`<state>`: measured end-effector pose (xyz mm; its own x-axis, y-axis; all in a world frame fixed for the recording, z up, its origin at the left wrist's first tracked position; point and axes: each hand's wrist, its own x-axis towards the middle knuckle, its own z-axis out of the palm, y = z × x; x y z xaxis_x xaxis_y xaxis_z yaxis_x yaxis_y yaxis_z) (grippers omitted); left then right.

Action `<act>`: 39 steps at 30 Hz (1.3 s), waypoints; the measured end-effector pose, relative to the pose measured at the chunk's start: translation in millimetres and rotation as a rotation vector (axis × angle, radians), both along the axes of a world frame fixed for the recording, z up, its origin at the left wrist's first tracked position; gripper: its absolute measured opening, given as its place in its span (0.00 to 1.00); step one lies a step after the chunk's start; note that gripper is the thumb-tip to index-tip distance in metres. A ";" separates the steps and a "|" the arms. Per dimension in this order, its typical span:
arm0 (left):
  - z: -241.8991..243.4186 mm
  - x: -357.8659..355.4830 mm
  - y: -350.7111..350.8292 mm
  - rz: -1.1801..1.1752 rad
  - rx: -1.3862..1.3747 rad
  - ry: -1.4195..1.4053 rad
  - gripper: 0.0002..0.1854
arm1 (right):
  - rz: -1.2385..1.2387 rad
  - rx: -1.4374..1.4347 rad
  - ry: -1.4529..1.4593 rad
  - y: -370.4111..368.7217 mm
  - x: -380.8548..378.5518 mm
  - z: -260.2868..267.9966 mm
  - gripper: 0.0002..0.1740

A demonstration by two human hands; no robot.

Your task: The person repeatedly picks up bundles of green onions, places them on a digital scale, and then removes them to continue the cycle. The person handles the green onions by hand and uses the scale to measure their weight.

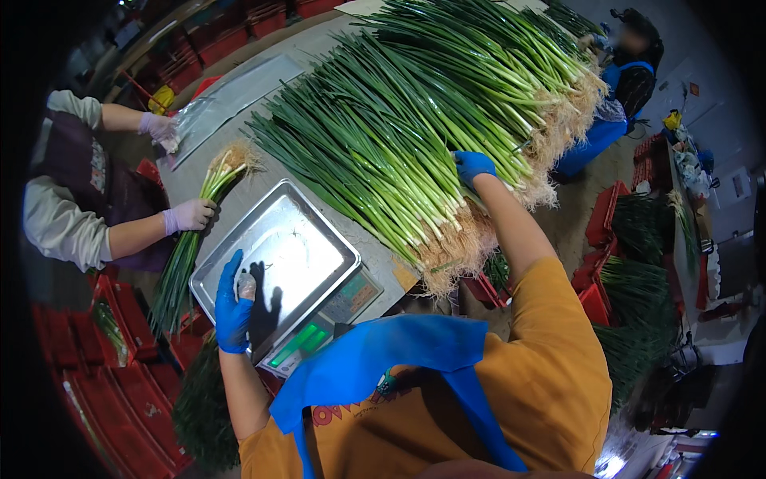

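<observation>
My left hand [232,311], in a blue glove, is held with its fingers extended over the left side of the metal pan of a digital scale [287,239]. That hand is empty, and its thumb stands apart from the fingers. Only a few thin scraps lie on the shiny pan. Among the stalks of a wide heap of green onions [371,143] rests my right hand [474,166], also gloved in blue. Its fingertips are partly hidden by the stalks, so whether it grips any is unclear. The onions' pale, fibrous roots [458,251] point towards me and to the right.
At left, a co-worker's gloved hand [190,215] holds an onion bunch [222,173]; the other touches clear plastic bags [239,102]. Another person [634,78] stands at the far right. Red crates [119,407] stand lower left, and more red crates [598,269] with onions [637,287] at right.
</observation>
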<state>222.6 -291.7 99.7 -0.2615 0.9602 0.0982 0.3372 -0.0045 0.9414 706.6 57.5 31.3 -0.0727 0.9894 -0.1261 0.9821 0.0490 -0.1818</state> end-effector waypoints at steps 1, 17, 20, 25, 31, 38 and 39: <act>1.3 5.3 0.7 -0.007 0.006 -0.001 0.31 | 0.009 -0.050 0.042 4.8 2.2 -1.4 0.19; -4.5 62.9 -1.3 -0.002 -0.063 -0.120 0.27 | 0.037 0.013 0.154 -96.7 33.6 -0.1 0.32; 6.2 75.3 11.6 -0.095 -0.064 -0.045 0.27 | 0.062 -0.037 0.100 -94.8 27.8 9.0 0.40; 20.8 95.2 46.5 -0.274 -0.043 0.095 0.30 | 0.097 -0.308 0.125 -67.2 26.6 40.5 0.37; 29.2 146.7 104.2 -0.649 -0.227 -0.126 0.39 | -0.026 -0.783 1.216 -108.4 -15.0 70.9 0.27; -38.1 216.8 169.0 -0.509 -0.213 -0.664 0.46 | 0.119 -0.616 1.345 -182.9 -71.1 63.8 0.33; -29.5 214.4 176.3 -0.566 -0.234 -0.661 0.42 | 0.150 -0.624 1.301 -192.7 -72.7 73.4 0.33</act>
